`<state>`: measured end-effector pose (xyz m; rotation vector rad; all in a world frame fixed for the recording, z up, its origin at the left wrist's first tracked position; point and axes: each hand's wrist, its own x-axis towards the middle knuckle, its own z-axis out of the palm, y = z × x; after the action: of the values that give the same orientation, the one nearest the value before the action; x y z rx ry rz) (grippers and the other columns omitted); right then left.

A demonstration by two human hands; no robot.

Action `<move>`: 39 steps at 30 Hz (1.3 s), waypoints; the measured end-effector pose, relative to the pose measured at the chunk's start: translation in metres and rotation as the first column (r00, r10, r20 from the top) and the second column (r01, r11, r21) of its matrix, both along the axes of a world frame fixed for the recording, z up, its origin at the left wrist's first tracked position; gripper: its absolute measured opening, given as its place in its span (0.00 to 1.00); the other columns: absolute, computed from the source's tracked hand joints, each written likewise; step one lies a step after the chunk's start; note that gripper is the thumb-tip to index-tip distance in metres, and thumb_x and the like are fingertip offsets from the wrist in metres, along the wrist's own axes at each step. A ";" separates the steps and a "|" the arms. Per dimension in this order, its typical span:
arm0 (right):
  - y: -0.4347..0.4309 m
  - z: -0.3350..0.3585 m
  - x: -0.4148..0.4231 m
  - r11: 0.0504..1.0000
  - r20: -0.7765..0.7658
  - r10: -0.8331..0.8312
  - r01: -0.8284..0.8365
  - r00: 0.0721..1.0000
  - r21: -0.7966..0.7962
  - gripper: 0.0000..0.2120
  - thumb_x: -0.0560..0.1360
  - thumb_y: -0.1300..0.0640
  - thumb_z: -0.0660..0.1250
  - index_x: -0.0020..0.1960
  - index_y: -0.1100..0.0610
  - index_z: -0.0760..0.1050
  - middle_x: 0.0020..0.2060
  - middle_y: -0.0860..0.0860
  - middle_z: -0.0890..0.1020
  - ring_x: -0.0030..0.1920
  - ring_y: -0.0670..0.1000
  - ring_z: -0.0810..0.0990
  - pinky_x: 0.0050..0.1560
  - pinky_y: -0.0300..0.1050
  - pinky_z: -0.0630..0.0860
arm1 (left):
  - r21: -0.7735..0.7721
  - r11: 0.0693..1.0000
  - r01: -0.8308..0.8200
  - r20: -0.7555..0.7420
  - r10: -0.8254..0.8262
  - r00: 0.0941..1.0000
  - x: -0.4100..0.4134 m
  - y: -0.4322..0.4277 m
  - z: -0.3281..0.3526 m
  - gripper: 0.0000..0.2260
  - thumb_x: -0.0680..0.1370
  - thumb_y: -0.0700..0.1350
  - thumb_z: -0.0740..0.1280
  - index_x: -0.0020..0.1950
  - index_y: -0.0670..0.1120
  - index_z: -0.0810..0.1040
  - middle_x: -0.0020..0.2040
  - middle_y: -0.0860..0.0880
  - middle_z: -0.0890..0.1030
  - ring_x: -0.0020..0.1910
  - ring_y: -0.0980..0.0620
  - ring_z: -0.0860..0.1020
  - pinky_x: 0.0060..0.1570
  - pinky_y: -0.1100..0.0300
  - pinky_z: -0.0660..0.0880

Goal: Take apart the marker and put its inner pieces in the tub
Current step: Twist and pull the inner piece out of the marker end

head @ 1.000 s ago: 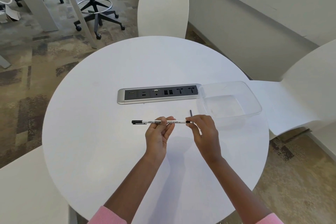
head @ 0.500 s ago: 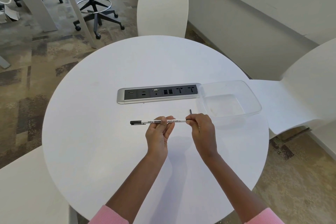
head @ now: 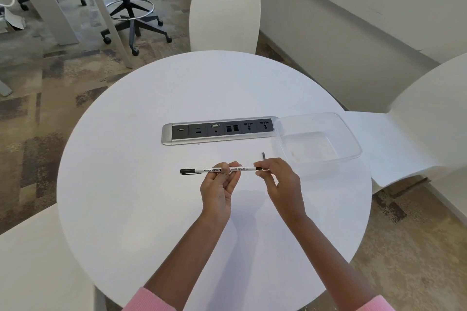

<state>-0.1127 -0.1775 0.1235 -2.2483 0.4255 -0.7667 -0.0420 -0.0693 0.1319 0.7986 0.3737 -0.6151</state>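
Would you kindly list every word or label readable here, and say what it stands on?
"ADD": barrel of the marker, rest of the brand blurred.
"HANDY": same barrel, on a black band.
"WHITE BOARD": same barrel; small print after it unreadable.
On the socket panel: no legible text.

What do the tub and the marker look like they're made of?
The tub looks like clear, glossy plastic: the table shows through its walls. The marker looks like smooth white plastic with printed lettering and a black cap, probably plastic too.
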 end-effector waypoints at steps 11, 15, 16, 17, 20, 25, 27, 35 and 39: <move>0.005 0.006 0.001 0.964 -0.071 -0.077 0.092 0.995 0.248 0.04 0.71 0.68 0.66 0.42 0.63 0.79 0.35 0.51 0.80 0.39 0.38 0.76 0.42 0.24 0.70 | 0.016 1.000 0.005 0.009 -0.005 1.000 -0.005 0.001 0.000 0.07 0.78 0.34 0.61 0.41 0.40 0.73 0.30 0.48 0.84 0.32 0.56 0.83 0.34 0.66 0.80; 0.001 0.013 0.006 0.809 -0.271 -0.037 0.188 0.962 0.556 0.05 0.71 0.68 0.66 0.42 0.63 0.80 0.30 0.48 0.78 0.31 0.42 0.75 0.33 0.26 0.72 | 0.069 0.997 0.017 0.070 -0.022 0.997 -0.006 0.003 -0.004 0.07 0.78 0.35 0.61 0.40 0.41 0.73 0.31 0.49 0.84 0.32 0.57 0.83 0.35 0.67 0.79; -0.002 0.015 0.007 0.760 -0.293 -0.002 0.192 0.956 0.621 0.05 0.72 0.68 0.65 0.42 0.65 0.80 0.29 0.50 0.77 0.30 0.45 0.75 0.31 0.28 0.73 | 0.078 0.997 0.020 0.079 -0.026 0.997 -0.006 0.004 -0.005 0.07 0.78 0.35 0.61 0.40 0.41 0.74 0.31 0.50 0.84 0.32 0.57 0.83 0.35 0.67 0.79; -0.005 0.018 0.007 0.705 -0.303 0.038 0.190 0.952 0.683 0.05 0.72 0.69 0.65 0.44 0.67 0.80 0.29 0.52 0.77 0.30 0.47 0.74 0.31 0.30 0.74 | 0.083 0.996 0.022 0.086 -0.029 0.996 -0.007 0.005 -0.005 0.07 0.78 0.35 0.61 0.40 0.41 0.73 0.31 0.50 0.84 0.32 0.57 0.82 0.36 0.67 0.79; -0.007 0.018 0.003 0.661 -0.297 0.098 0.160 0.950 0.733 0.06 0.73 0.68 0.64 0.46 0.68 0.79 0.30 0.53 0.77 0.31 0.47 0.75 0.33 0.32 0.76 | 0.081 0.996 0.028 0.089 -0.035 0.995 -0.008 0.007 -0.006 0.07 0.78 0.35 0.61 0.40 0.41 0.73 0.31 0.50 0.84 0.33 0.57 0.83 0.36 0.67 0.80; 0.002 0.011 -0.006 0.883 -0.233 -0.018 0.125 0.972 0.453 0.08 0.71 0.67 0.68 0.46 0.56 0.79 0.37 0.45 0.80 0.35 0.36 0.77 0.39 0.26 0.72 | 0.046 0.999 0.021 0.065 -0.024 0.998 -0.008 0.005 -0.003 0.08 0.78 0.34 0.61 0.40 0.41 0.73 0.31 0.49 0.84 0.32 0.56 0.83 0.35 0.67 0.80; 0.004 0.009 -0.009 0.931 -0.174 -0.031 0.091 0.984 0.355 0.09 0.70 0.69 0.68 0.46 0.57 0.78 0.40 0.48 0.81 0.38 0.35 0.77 0.40 0.24 0.71 | 0.033 0.999 0.024 0.058 -0.026 0.998 -0.008 0.005 -0.002 0.08 0.78 0.34 0.61 0.40 0.41 0.73 0.31 0.49 0.84 0.33 0.56 0.83 0.35 0.67 0.80; 0.003 0.006 -0.010 0.999 -0.037 -0.034 0.034 0.999 -0.006 0.05 0.70 0.67 0.64 0.42 0.64 0.78 0.36 0.57 0.81 0.40 0.51 0.77 0.43 0.34 0.71 | -0.002 1.000 0.023 0.013 -0.023 1.000 -0.011 0.003 0.001 0.07 0.77 0.35 0.61 0.40 0.41 0.74 0.31 0.49 0.84 0.32 0.56 0.83 0.35 0.66 0.80; 0.009 0.008 -0.005 0.992 -0.063 -0.092 0.097 0.994 0.076 0.04 0.71 0.69 0.64 0.42 0.65 0.78 0.37 0.58 0.81 0.40 0.54 0.76 0.43 0.29 0.69 | 0.003 1.000 0.017 0.028 -0.017 0.999 -0.011 0.002 0.000 0.07 0.77 0.35 0.61 0.41 0.41 0.74 0.31 0.49 0.84 0.32 0.56 0.83 0.36 0.66 0.80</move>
<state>-0.1179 -0.1688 0.1311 -2.1938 0.5842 -0.7204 -0.0531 -0.0671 0.1319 0.8125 0.3428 -0.6190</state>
